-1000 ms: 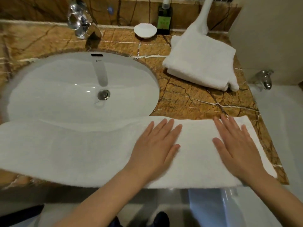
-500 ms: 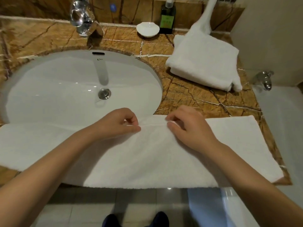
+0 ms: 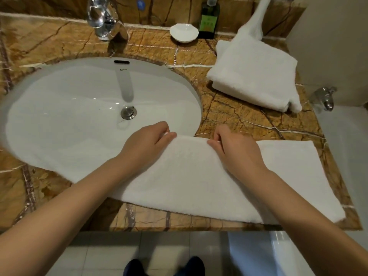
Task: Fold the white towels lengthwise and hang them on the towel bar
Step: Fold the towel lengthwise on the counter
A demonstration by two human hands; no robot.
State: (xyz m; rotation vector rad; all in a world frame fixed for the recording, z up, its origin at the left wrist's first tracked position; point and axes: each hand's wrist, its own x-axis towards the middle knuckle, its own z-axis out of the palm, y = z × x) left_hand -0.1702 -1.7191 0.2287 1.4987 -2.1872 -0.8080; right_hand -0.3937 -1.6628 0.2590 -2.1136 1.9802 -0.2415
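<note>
A long white towel (image 3: 191,176) lies flat along the front edge of the brown marble counter (image 3: 249,120), its left part draped over the front rim of the white oval sink (image 3: 79,96) and its right end reaching almost to the counter's front right corner. The person's left hand (image 3: 147,142) and right hand (image 3: 233,148) both sit on the towel's far long edge, near the middle of its length and close together, just past the sink's right rim. The left hand's fingers are curled and its thumb and fingertips pinch the edge of the cloth; the right hand's fingers are likewise bent down over the edge with the thumb pressed against it, gripping the same hem. Between the two hands the edge is lifted a little off the counter. Toward the back right corner of the counter rests a second folded white towel (image 3: 256,72), well apart from the first, with a strip of white cloth (image 3: 258,16) rising from behind it to the top of the view. Along the back edge stand a small white dish (image 3: 184,32) and, just beside it, a dark green bottle (image 3: 209,18); a chrome tap (image 3: 103,18) stands behind the sink.
</note>
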